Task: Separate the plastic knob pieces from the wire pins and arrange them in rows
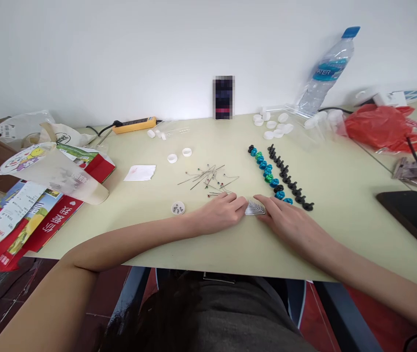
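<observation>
A small black-and-white striped piece [255, 208] sits between my two hands, low over the near part of the table. My left hand [221, 214] has its fingers curled closed at the left edge of the piece. My right hand [287, 220] grips its right edge with the thumb and fingers. Just beyond my left hand lies a loose pile of thin metal pins [208, 177] with small coloured ends. A round white cap [178, 208] with small dark bits in it is near my left wrist. Past my right hand run a row of blue, green and black knobby pieces [268, 171] and a row of black pieces [285, 172].
White caps [277, 133] and a leaning water bottle [327, 73] stand at the back right. A red plastic bag [379, 127] and a dark phone [409, 215] lie right. At left are a tipped plastic cup [65, 173], a paper scrap [140, 172] and a yellow power strip [134, 125].
</observation>
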`<state>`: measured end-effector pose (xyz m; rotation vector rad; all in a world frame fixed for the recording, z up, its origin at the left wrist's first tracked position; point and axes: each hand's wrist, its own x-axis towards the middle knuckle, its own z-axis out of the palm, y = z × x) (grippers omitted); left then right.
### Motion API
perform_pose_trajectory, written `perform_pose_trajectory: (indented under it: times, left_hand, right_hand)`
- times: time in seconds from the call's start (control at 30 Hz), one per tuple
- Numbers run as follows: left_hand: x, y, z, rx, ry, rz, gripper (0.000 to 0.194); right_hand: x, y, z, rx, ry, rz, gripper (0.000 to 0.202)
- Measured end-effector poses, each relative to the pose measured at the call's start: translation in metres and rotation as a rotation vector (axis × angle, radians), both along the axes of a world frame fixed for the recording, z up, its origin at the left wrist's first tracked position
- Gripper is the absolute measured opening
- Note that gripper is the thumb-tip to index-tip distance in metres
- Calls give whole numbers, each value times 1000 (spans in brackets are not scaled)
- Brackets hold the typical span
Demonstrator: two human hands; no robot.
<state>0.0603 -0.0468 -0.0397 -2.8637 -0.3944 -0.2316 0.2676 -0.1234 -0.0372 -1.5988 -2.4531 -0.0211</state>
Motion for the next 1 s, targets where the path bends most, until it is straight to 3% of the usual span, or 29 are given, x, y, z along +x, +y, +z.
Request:
perform_pose_trajectory:
  times: [0.17, 0.3, 0.4, 0.53, 0.7, 0.87, 1.0]
  left_hand:
    - [-3, 5, 8, 61, 6, -17, 34]
    - [-30, 33, 28, -20, -74, 184, 37]
    - [-61, 63, 37, -172, -97, 336, 40]
    - [-92, 87, 33, -441, 15, 292, 61]
    - [-96, 86, 24, -665, 49, 220, 76]
    - [-101, 84, 16, -697, -46, 271, 84]
    - [-111, 88, 11, -687, -185, 339, 82]
  right_hand:
    - [-7, 7, 16, 75, -73, 37, 34]
    - [-20, 31, 39, 131, -108, 110, 37]
    - [-32, 65, 52, -47, -88, 155, 57]
    - [-44, 114, 53, -383, -57, 82, 85]
    - [-61, 148, 44, -461, 22, 168, 53]
    - [-91, 160, 36, -418, 77, 231, 29]
    - [-115, 168, 27, -384, 141, 272, 27]
